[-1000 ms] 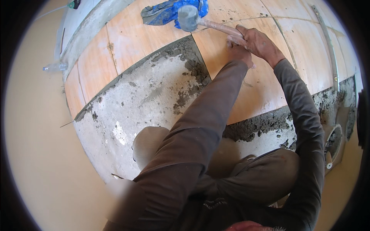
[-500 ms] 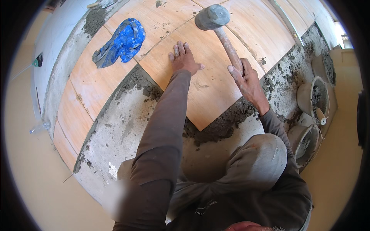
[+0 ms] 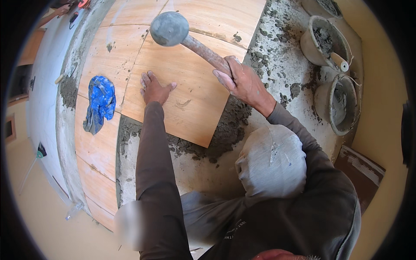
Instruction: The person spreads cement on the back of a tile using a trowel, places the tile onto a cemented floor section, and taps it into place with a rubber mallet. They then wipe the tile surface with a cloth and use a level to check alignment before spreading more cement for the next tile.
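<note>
My right hand (image 3: pixel 249 84) is wrapped round the handle of a rubber mallet (image 3: pixel 170 29). Its grey, mortar-stained head hangs over the far left part of a wood-patterned floor tile (image 3: pixel 190 86). On that same tile my left hand (image 3: pixel 154 90) lies flat with its fingers spread, holding nothing. Dark wet mortar (image 3: pixel 225 130) shows under and beyond the tile's near and right edges. Whether the mallet head touches the tile cannot be made out. A crumpled blue and grey cloth (image 3: pixel 101 102) lies on the laid tiles to the left.
Buckets of mortar stand at the right; one bucket (image 3: pixel 318 41) has a white-handled tool at its rim. A brown carton (image 3: pixel 359 173) leans by the right wall. A trowel (image 3: pixel 65 76) lies at far left. Another person's hand (image 3: pixel 63 9) shows at the upper left.
My view has turned, so the tiles and cloth sit further left and the buckets higher. The mallet head has swung left relative to my right hand. My left hand stays flat on the tile.
</note>
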{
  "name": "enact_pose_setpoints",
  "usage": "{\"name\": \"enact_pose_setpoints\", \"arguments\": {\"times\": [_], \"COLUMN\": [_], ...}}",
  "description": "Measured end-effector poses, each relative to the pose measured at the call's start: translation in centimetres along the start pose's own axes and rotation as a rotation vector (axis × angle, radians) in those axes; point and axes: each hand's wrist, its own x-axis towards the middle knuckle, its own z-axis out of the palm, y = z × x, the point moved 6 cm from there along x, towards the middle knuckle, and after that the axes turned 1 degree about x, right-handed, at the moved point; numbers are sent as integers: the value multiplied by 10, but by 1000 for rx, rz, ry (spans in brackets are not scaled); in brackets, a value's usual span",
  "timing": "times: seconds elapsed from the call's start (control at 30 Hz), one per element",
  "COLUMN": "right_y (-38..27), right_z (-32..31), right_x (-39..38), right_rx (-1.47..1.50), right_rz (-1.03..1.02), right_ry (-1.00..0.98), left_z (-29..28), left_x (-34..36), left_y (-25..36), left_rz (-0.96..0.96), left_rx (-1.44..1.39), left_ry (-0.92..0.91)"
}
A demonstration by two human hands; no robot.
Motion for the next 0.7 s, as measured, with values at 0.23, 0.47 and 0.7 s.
{"name": "enact_pose_setpoints", "arguments": {"times": [0.23,0.47,0.7], "right_y": [67,70,44], "right_z": [12,-5,-17], "right_x": [-22,-73,-49], "right_rx": [14,76,361], "right_rz": [305,274,453], "right_ry": [-165,11,-220], "left_z": [0,5,6], "left_x": [8,5,1], "left_y": [6,3,-6], "left_rz": [23,22,7], "left_rx": [5,28,9], "left_ry": [15,-42,92]}}
